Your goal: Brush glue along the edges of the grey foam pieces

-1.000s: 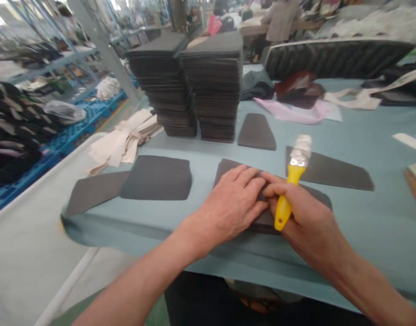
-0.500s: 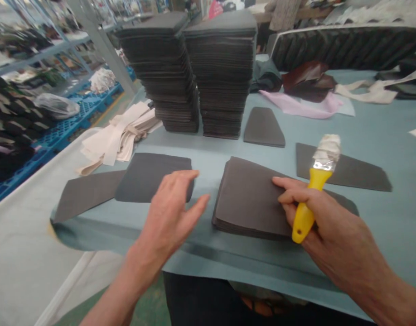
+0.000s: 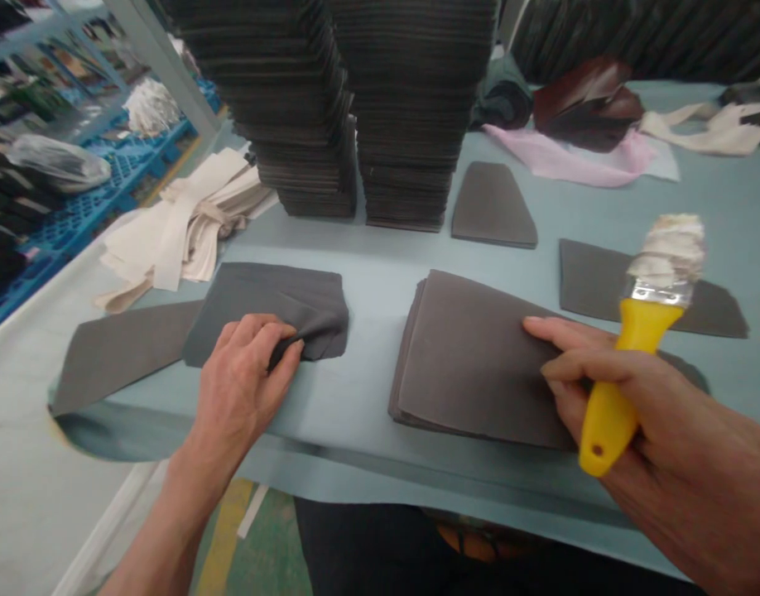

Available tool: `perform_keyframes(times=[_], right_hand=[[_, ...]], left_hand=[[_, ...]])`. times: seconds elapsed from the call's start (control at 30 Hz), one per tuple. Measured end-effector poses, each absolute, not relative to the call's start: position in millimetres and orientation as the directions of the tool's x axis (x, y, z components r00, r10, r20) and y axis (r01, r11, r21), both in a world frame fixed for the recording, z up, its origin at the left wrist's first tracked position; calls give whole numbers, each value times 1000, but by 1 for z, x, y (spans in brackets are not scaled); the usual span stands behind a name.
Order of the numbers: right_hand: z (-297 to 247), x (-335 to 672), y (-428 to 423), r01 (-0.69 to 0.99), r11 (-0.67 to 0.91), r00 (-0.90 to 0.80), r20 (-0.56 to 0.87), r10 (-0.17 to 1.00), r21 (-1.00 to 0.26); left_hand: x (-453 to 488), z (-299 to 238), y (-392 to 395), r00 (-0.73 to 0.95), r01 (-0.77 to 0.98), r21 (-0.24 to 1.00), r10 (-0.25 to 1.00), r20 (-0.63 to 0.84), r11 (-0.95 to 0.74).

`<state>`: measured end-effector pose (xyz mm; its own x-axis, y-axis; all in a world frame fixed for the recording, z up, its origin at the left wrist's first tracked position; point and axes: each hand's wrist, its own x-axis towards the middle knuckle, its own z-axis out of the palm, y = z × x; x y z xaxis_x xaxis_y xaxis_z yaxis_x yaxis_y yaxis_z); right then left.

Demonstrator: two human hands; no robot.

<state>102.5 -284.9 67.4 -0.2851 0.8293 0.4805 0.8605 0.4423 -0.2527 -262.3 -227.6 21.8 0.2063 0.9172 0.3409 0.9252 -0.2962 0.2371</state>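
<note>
My left hand [image 3: 243,377] pinches the near edge of a dark grey foam piece [image 3: 274,302] lying at the left of the blue-grey table [image 3: 367,273], bunching it up. My right hand [image 3: 659,430] grips a yellow-handled brush [image 3: 641,331] with whitish bristles pointing up, and its fingertips rest on a small pile of grey pieces [image 3: 473,356] in front of me.
Two tall stacks of grey pieces [image 3: 355,99] stand at the back. Single pieces lie flat nearby: one [image 3: 493,205] behind the pile, one [image 3: 597,277] at the right, one [image 3: 122,352] at the far left. Cream strips [image 3: 181,219] hang over the left edge. Dark red leather [image 3: 579,95] lies at the back right.
My left hand left the pile, moved left and took hold of the grey piece there. The right hand stayed on the pile with the brush. The view moved closer.
</note>
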Motion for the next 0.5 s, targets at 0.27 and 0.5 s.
perform_keyframes(times=[0.27,0.5], right_hand=[[68,104,-284,879,421,-276,481,832,-225],[61,115,-283,847,498,-348,516,783,-184]], left_hand=[[-271,30,-234,-295,728,680,854,427,-88],[-269,67,-246,-460,719,690,688,562,-82]])
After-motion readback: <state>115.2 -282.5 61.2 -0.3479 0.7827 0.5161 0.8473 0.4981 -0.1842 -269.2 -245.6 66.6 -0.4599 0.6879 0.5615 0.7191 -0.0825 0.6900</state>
